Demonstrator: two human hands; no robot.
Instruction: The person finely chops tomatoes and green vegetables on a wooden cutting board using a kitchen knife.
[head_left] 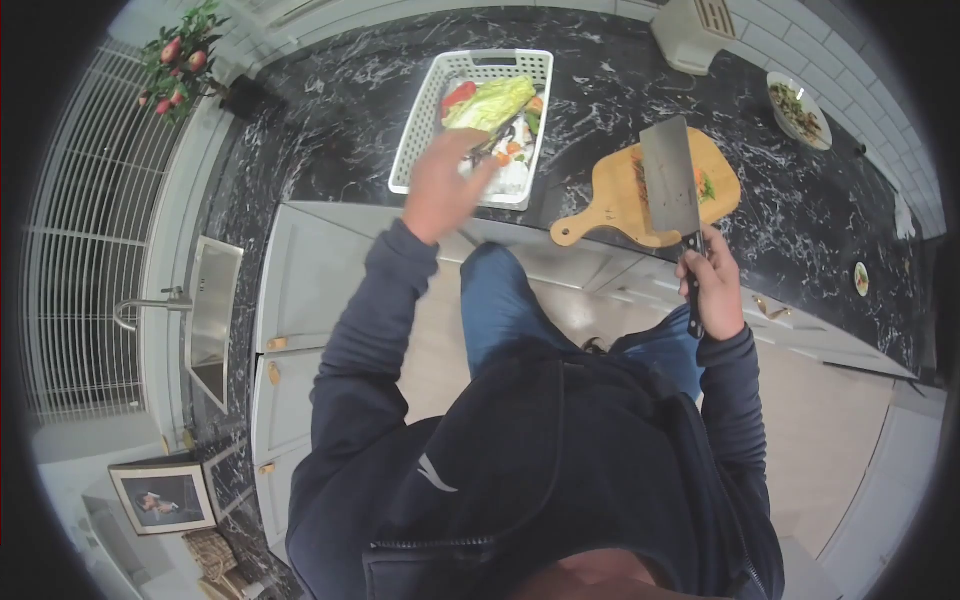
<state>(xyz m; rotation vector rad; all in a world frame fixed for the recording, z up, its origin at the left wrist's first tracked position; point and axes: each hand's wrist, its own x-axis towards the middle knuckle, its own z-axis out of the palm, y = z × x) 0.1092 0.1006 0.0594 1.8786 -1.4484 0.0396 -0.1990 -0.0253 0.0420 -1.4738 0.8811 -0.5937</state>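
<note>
My right hand [713, 285] is wrapped round the black handle of a cleaver [672, 178]. The broad blade lies over a wooden cutting board [612, 205] and hides part of it. Chopped orange and green vegetable pieces [706, 186] show beside the blade. My left hand [447, 180] reaches over the near-left part of a white plastic basket [403, 155], its fingers apart and nothing visible in them. In the basket, leafy lettuce [490, 103] lies next to a red vegetable [459, 96], with several white and orange pieces nearer me.
A white bowl of chopped food [800, 112] stands at the back right on the dark marbled counter [340, 110]. Near it are a knife block [692, 35] and a small dish [861, 279]. A sink [213, 320] and a potted fruit plant [185, 65] are on the left.
</note>
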